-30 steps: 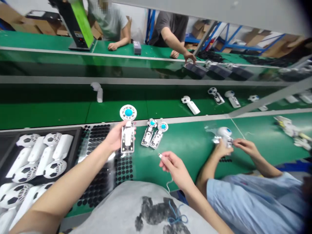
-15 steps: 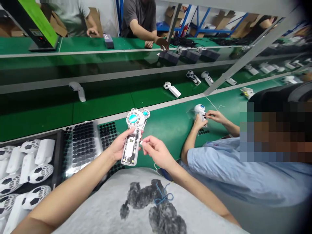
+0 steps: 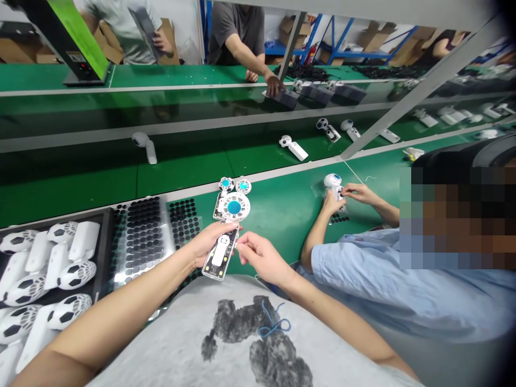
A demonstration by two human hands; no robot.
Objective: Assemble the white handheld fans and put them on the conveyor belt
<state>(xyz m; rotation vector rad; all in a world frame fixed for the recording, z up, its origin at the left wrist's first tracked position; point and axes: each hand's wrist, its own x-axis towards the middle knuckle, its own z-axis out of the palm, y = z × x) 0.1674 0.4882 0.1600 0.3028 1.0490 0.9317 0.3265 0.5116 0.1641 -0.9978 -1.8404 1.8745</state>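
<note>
A handheld fan with a clear-cased body, a white round head and a blue centre is tilted in front of me. My left hand is wrapped round its body just below the head. At the body's right edge, my right hand is closed in a pinch; what lies between its fingertips is too small to make out. Behind the fan head, two smaller white rings with blue centres rest on the green table, one of them joined to a dark circuit board.
On the left stands a black tray of football-patterned fans, beside sheets of black discs. Fans lie on the green conveyor ahead. A co-worker in a blue shirt handles a fan on the right. Others work opposite.
The held fan has turned and moved slightly down, uncovering the parts behind it. My right hand remains at its side edge. Across the belt, a person has lifted a dark box.
</note>
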